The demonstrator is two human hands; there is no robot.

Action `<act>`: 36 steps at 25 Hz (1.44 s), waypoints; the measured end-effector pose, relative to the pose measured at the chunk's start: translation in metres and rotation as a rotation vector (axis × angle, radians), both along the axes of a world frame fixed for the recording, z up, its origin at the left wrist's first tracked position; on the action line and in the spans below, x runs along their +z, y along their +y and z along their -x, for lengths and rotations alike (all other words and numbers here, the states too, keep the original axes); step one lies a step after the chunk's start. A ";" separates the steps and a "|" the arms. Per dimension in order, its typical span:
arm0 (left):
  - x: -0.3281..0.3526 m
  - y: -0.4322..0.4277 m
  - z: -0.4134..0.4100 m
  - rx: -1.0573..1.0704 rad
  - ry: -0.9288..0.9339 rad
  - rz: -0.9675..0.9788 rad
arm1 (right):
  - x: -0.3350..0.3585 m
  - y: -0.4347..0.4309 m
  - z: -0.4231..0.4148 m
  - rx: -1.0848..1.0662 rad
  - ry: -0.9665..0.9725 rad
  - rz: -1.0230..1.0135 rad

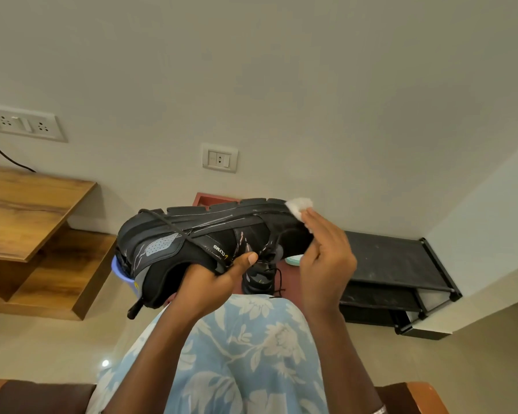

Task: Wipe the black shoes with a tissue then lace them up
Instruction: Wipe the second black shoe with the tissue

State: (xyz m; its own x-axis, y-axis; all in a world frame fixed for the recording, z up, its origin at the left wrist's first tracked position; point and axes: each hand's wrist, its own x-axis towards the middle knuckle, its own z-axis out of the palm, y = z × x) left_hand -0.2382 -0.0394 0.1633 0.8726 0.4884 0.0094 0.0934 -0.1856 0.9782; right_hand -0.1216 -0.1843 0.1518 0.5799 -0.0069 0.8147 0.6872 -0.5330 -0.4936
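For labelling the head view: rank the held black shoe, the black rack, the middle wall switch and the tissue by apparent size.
1. black shoe, though nearest the camera.
2. black rack.
3. wall switch and tissue: near alike; the right hand partly hides the tissue, so unranked.

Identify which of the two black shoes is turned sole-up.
The raised shoe gripped by the left hand, with the right hand holding a tissue at its toe. The other shoe sits lower, behind it, mostly hidden.

Two black shoes (210,234) (259,279), one tissue (299,206) at one o'clock, two hands (210,282) (326,255), two wall sockets (21,124) (219,158), one rack (395,255) at three o'clock.
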 end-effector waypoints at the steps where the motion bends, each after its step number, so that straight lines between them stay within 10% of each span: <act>1: 0.000 0.001 0.000 0.006 0.011 0.011 | -0.002 -0.005 -0.004 -0.030 0.061 -0.063; 30: -0.003 -0.012 -0.002 0.013 -0.010 -0.250 | 0.013 0.036 0.045 0.224 -0.049 0.093; 36: -0.002 -0.003 -0.002 0.011 0.024 -0.126 | -0.006 0.006 0.016 -0.001 0.274 -0.089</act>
